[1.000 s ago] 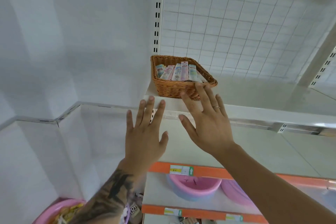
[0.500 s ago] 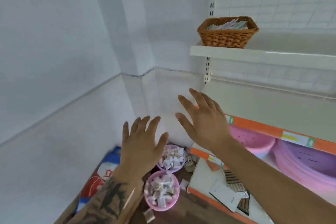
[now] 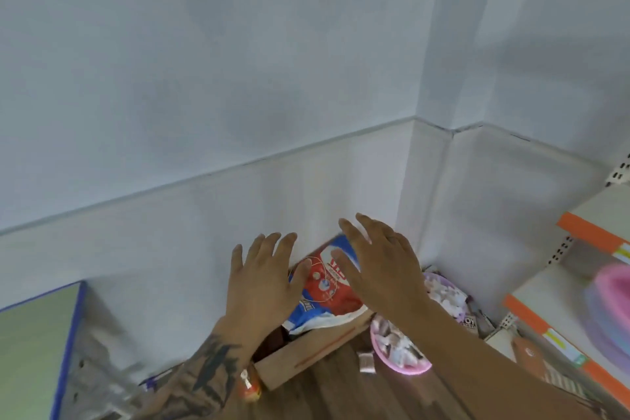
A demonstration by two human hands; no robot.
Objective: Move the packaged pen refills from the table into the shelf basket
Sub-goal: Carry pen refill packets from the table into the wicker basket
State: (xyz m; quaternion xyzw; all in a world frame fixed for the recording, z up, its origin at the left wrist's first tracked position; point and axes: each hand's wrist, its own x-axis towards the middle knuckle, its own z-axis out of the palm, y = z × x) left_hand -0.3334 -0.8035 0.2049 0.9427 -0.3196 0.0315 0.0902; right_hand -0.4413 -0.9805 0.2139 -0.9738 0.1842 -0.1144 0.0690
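Note:
My left hand [image 3: 262,280] and my right hand [image 3: 381,266] are both raised in front of me, fingers spread and straight, holding nothing. They hover in the air before the white wall corner, above a cardboard box on the floor. Neither the wicker shelf basket nor any packaged pen refills are in view. A green table top with a blue edge [image 3: 68,334] shows at the lower left.
A cardboard box [image 3: 306,351] holds a red, white and blue bag [image 3: 327,293]. Two pink bowls of small wrapped items [image 3: 399,355] sit on the wooden floor. Shelves with orange edge strips [image 3: 559,344] and pink basins [image 3: 610,293] stand at the right.
The view has swung left and down, so the wicker basket and its shelf have left the frame. Both hands stayed open and came lower, away from the basket.

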